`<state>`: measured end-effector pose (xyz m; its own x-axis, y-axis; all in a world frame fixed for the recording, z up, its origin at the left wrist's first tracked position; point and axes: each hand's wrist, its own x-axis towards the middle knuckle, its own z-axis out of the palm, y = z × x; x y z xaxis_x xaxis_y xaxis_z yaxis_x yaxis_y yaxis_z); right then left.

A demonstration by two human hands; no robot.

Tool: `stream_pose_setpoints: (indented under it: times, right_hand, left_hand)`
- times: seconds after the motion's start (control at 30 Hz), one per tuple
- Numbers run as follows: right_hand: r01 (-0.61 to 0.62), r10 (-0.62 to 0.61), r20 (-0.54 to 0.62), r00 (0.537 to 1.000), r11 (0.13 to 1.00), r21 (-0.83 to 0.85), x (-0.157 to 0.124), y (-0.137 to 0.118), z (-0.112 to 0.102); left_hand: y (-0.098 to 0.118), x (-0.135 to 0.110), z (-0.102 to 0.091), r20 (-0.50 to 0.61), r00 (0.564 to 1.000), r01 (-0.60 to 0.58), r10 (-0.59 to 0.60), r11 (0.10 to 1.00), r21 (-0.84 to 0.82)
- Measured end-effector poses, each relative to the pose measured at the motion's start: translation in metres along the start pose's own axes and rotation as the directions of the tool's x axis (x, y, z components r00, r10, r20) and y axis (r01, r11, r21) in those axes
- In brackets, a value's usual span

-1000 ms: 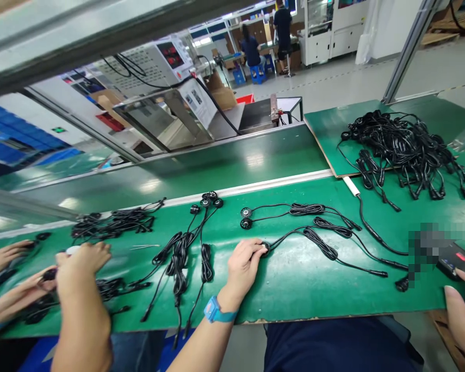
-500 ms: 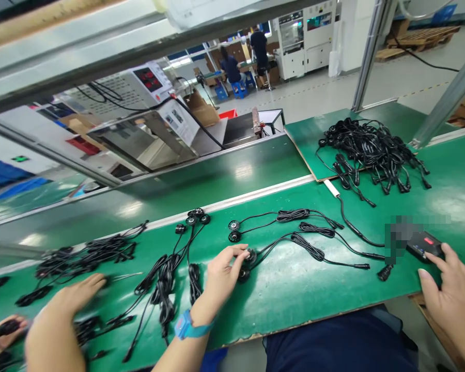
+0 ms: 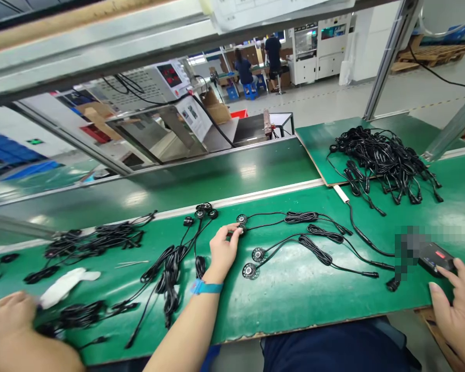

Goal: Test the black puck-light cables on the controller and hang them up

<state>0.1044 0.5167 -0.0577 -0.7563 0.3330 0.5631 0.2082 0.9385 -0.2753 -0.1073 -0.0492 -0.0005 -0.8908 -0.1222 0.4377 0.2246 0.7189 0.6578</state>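
My left hand [image 3: 221, 250], with a blue wristband, reaches over the green bench [image 3: 302, 294] and pinches a round black cable head [image 3: 238, 229], one of a pair at the end of coiled black cables [image 3: 304, 217]. Two more round heads [image 3: 254, 262] lie face up just right of that hand, on their own coiled cables [image 3: 318, 248]. My right hand [image 3: 455, 310] lies at the bench's right front corner, fingers spread. Its fingertip is at a small black device with a red display [image 3: 436, 257], and it holds nothing.
A large tangle of black cables [image 3: 383, 157] lies on a board at the back right. More cable bundles [image 3: 170, 268] lie to the left, beside a white cloth [image 3: 64, 284]. A co-worker's arm [image 3: 19, 336] works at the lower left. A conveyor belt [image 3: 217, 175] runs behind.
My left hand has let go of the nearer pair of heads, which now lie face up, and moved to the farther pair. The co-worker's arm has drawn back towards the lower left.
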Motion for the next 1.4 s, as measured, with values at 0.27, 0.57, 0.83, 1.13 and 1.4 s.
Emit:
stream_pose_setpoints:
  times: [0.27, 0.57, 0.83, 1.13, 1.4]
  right_hand:
    - [-0.029, 0.030, 0.036, 0.999, 1.000, -0.008, 0.002, -0.007, -0.003]
    - [-0.035, 0.043, -0.045, 0.998, 0.988, 0.152, 0.009, -0.045, -0.034]
    - [-0.079, -0.061, 0.256, 0.965, 0.862, 0.501, 0.023, -0.083, -0.032]
    - [-0.154, -0.119, 0.431, 0.894, 0.824, 0.546, 0.054, -0.086, -0.018]
    - [-0.195, -0.131, 0.451, 0.883, 0.772, 0.606, 0.055, -0.080, -0.017]
  left_hand:
    - [0.003, 0.003, -0.004, 0.094, 0.981, 0.173, -0.172, 0.985, -0.001]
    - [-0.001, 0.010, -0.010, 0.164, 0.965, 0.167, -0.203, 0.963, 0.210]
    - [0.014, 0.034, -0.021, 0.311, 0.945, -0.030, -0.100, 0.921, 0.388]
    - [0.189, -0.027, 0.090, 0.369, 0.616, -0.637, 0.696, 0.716, -0.286]
    - [0.254, -0.075, 0.169, 0.585, 0.307, -0.627, 0.751, 0.622, -0.468]
